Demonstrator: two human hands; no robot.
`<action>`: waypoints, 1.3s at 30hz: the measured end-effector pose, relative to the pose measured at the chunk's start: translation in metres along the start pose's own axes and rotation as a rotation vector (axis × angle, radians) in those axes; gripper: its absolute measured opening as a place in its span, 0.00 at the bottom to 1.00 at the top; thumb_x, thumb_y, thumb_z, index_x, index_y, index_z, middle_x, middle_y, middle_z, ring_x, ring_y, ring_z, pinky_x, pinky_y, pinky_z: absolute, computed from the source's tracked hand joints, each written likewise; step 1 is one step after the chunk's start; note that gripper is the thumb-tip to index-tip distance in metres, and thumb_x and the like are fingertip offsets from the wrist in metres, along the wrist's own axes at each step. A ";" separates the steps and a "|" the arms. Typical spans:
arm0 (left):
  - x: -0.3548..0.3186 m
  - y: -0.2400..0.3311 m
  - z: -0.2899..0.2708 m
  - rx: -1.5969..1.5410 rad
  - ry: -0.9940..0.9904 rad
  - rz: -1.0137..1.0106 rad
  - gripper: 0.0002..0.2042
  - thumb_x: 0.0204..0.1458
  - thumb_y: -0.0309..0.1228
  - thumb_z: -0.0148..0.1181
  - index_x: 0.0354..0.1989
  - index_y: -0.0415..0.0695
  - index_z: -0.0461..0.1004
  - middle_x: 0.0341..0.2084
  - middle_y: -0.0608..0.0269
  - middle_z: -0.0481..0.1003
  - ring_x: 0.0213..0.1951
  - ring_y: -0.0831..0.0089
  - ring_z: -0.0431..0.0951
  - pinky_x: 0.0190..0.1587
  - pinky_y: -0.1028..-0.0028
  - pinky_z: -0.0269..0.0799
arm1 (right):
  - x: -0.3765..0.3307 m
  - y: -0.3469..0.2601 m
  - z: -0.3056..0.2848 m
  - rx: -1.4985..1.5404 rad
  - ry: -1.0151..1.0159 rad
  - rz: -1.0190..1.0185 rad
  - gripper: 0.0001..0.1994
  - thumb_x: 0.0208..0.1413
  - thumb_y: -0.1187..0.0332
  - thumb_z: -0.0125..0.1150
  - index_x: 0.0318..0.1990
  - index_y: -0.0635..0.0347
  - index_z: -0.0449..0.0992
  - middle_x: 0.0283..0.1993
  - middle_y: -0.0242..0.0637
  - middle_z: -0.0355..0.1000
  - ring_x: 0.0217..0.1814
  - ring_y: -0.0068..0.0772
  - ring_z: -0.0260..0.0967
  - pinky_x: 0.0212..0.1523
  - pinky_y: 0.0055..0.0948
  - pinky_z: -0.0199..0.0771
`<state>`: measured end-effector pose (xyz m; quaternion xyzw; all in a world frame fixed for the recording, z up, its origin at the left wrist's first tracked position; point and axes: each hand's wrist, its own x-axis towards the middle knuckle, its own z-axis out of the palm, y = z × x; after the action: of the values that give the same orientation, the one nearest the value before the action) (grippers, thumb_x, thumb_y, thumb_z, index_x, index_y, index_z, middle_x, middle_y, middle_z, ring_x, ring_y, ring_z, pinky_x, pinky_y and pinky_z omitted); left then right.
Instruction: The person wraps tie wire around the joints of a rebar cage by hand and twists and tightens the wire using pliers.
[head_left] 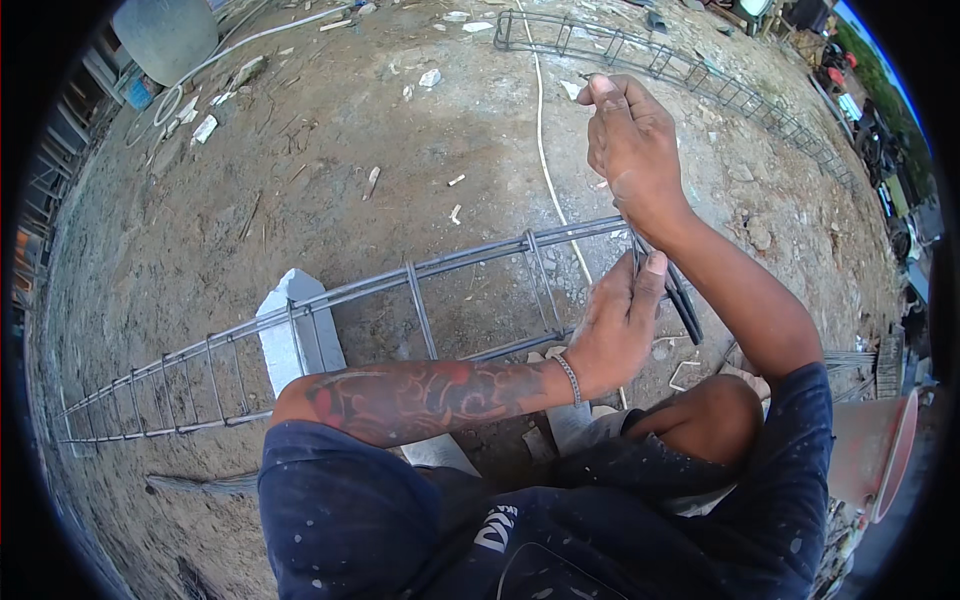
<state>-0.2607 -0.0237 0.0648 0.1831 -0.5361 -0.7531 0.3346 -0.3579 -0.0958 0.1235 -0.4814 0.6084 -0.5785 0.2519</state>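
A long rebar cage [415,310] of grey bars with square stirrups runs from far left to the middle in front of me. At its right end my left hand [610,325] is closed around an upright stirrup, thumb raised; the fingers behind it are partly hidden. Above that end my right hand [635,130] is lifted with thumb and fingers pinched together. Whatever sits in that pinch is too small to name. Dark bars [684,305] slant down just right of my left hand. A white block [290,335] stands under the cage.
Another rebar cage [680,70] lies on the dirt at the far right. A pale hose or cord [541,130] crosses the ground beneath the near cage. A reddish bucket [870,450] is at my right, and a large grey container [168,40] at the far left. Rubble bits are scattered about.
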 end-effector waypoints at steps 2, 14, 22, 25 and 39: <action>0.001 0.004 -0.019 -0.038 0.020 -0.040 0.19 0.60 0.47 0.37 0.26 0.43 0.58 0.13 0.69 0.60 0.11 0.83 0.59 0.12 0.81 0.56 | -0.005 -0.003 0.011 0.106 -0.022 0.135 0.12 0.60 0.64 0.45 0.37 0.62 0.70 0.20 0.27 0.59 0.19 0.15 0.55 0.20 0.19 0.57; 0.051 -0.002 -0.141 1.051 -0.019 0.131 0.17 0.49 0.39 0.50 0.35 0.35 0.74 0.35 0.46 0.73 0.38 0.54 0.74 0.44 0.65 0.66 | -0.082 0.051 -0.056 0.088 -0.274 1.015 0.11 0.61 0.67 0.42 0.43 0.66 0.67 0.24 0.28 0.59 0.20 0.19 0.54 0.21 0.21 0.56; 0.081 -0.039 -0.180 0.925 -0.289 -0.221 0.18 0.51 0.39 0.48 0.40 0.35 0.73 0.35 0.46 0.75 0.40 0.58 0.74 0.47 0.69 0.65 | -0.078 0.106 -0.024 0.379 -0.168 1.035 0.08 0.61 0.68 0.44 0.39 0.65 0.64 0.25 0.27 0.58 0.21 0.17 0.51 0.19 0.17 0.53; 0.089 -0.042 -0.171 1.057 -0.372 -0.176 0.19 0.53 0.41 0.48 0.41 0.36 0.73 0.35 0.51 0.76 0.38 0.62 0.75 0.46 0.71 0.65 | -0.071 0.122 -0.019 0.648 -0.220 1.032 0.09 0.60 0.67 0.45 0.39 0.65 0.64 0.25 0.28 0.59 0.20 0.17 0.50 0.18 0.16 0.53; 0.082 -0.037 -0.149 0.787 -0.070 -0.142 0.13 0.47 0.34 0.60 0.32 0.33 0.75 0.25 0.55 0.76 0.29 0.75 0.74 0.36 0.75 0.69 | -0.079 0.113 -0.004 0.004 -0.285 0.841 0.09 0.57 0.66 0.51 0.40 0.62 0.69 0.25 0.30 0.65 0.18 0.19 0.56 0.19 0.22 0.58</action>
<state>-0.2356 -0.1756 -0.0165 0.3079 -0.7806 -0.5174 0.1676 -0.3619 -0.0395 -0.0030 -0.2666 0.7093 -0.3548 0.5476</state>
